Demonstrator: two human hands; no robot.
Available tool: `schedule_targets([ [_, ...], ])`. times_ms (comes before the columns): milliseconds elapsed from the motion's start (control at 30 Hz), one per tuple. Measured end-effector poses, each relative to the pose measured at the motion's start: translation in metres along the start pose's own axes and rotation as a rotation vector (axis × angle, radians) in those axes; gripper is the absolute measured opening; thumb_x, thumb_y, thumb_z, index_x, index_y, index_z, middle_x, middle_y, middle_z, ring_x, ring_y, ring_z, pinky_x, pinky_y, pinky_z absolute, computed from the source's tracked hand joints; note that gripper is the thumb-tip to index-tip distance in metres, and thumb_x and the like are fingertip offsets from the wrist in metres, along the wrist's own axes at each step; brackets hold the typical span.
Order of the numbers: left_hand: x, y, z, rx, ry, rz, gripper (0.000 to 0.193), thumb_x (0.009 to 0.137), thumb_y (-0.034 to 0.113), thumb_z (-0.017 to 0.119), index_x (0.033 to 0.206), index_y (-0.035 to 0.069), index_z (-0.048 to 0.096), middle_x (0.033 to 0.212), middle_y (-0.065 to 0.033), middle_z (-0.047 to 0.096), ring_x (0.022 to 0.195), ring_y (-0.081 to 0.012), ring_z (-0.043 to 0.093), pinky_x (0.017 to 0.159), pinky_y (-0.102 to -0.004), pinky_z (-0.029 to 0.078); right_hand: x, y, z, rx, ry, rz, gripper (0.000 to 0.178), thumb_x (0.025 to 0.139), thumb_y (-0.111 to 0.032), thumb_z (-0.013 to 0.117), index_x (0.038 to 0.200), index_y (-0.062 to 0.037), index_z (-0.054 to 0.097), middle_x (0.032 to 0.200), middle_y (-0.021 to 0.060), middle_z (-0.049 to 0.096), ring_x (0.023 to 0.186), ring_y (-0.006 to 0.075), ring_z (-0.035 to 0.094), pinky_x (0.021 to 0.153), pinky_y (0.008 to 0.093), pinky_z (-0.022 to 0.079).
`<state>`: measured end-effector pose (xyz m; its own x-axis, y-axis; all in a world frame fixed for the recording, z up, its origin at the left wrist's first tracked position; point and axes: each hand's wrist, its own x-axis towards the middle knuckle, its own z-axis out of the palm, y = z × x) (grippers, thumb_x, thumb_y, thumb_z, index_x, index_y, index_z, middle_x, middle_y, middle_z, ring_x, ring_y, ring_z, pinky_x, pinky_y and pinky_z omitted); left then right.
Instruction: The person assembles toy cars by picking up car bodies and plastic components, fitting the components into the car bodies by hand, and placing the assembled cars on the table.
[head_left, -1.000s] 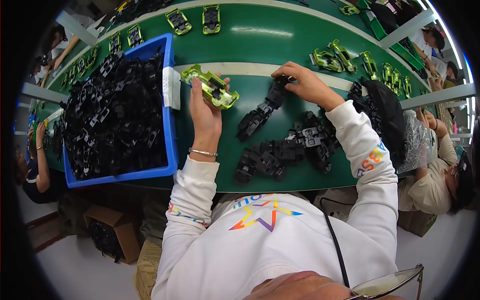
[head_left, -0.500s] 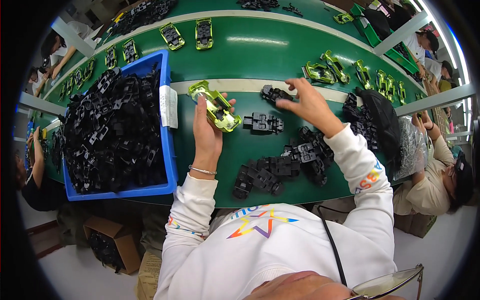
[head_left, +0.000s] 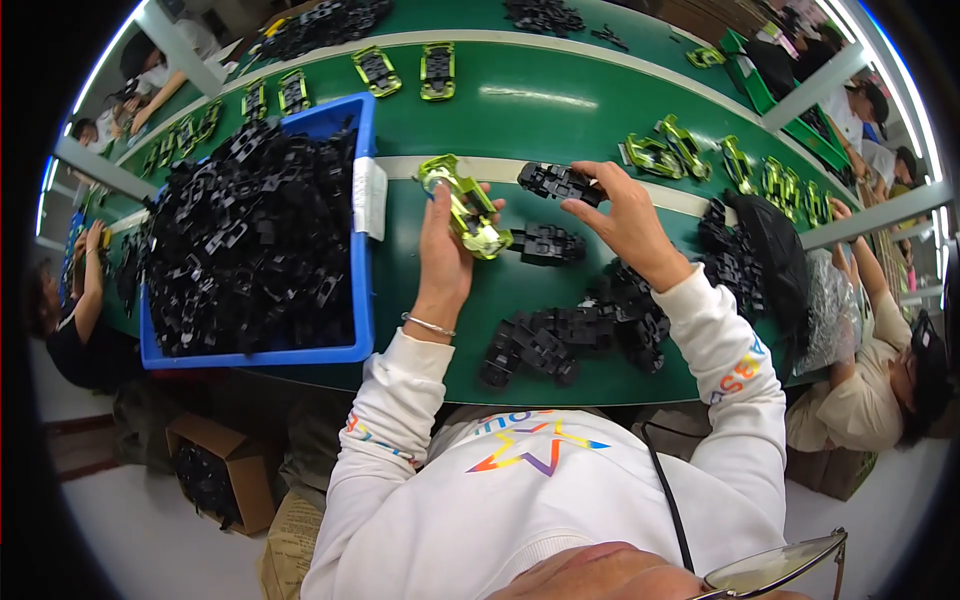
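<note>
My left hand [head_left: 445, 258] is closed around a bright green toy car body [head_left: 470, 212], holding it tilted above the green table. To its right, my right hand [head_left: 632, 218] pinches the right end of a black toy car chassis [head_left: 546, 181] between thumb and fingers. A second black chassis [head_left: 550, 244] lies just below that one, near the front end of the green body. Closer to me, several more black chassis [head_left: 555, 340] are heaped together, some overlapping. Part of the green body is hidden by my left thumb.
A blue bin [head_left: 364, 290] full of black parts stands at the left. Several green cars [head_left: 437, 72] lie on the far belt [head_left: 540, 120], others at the right [head_left: 655, 157]. A black bag [head_left: 770, 250] borders the right side. Co-workers sit on both sides.
My right hand, its fingers apart before, has closed on the black chassis. The whole view has shifted, so the bin and table appear farther right. My left hand still holds the green body.
</note>
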<state>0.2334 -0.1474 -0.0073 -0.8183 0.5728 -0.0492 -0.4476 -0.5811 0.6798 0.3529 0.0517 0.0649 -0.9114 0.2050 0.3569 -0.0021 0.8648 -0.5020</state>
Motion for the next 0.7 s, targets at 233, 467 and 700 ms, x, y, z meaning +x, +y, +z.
schedule_targets([
  [233, -0.008, 0.001, 0.016, -0.128, 0.026, 0.056, 0.062, 0.106, 0.052, 0.026, 0.144, 0.003, 0.037, 0.12, -0.01, 0.06, 0.109, -0.021, 0.061, 0.094, -0.0357, 0.05, 0.013, -0.072, 0.02, 0.179, 0.069, -0.107, 0.04, 0.084, -0.019, 0.077, 0.118, -0.0038, 0.062, 0.099, 0.0118, 0.063, 0.083, 0.0252, 0.062, 0.072, 0.0338, 0.051],
  [467, -0.014, 0.007, 0.014, -0.099, -0.031, 0.057, 0.057, 0.106, 0.052, 0.025, 0.128, 0.005, 0.049, 0.121, -0.0079, 0.06, 0.11, -0.0184, 0.06, 0.096, -0.0349, 0.05, 0.017, -0.089, 0.043, 0.134, 0.037, -0.069, 0.042, 0.084, -0.02, 0.076, 0.119, -0.0024, 0.06, 0.1, 0.0135, 0.061, 0.083, 0.0298, 0.063, 0.068, 0.0365, 0.051],
  [700, -0.013, 0.013, 0.02, -0.063, -0.011, 0.043, 0.057, 0.105, 0.053, 0.024, 0.133, 0.008, 0.044, 0.122, -0.0086, 0.06, 0.113, -0.0196, 0.061, 0.097, -0.036, 0.051, 0.02, -0.086, 0.034, 0.177, 0.011, -0.12, 0.047, 0.087, -0.02, 0.072, 0.128, -0.0022, 0.057, 0.104, 0.017, 0.061, 0.079, 0.0338, 0.065, 0.068, 0.0393, 0.052],
])
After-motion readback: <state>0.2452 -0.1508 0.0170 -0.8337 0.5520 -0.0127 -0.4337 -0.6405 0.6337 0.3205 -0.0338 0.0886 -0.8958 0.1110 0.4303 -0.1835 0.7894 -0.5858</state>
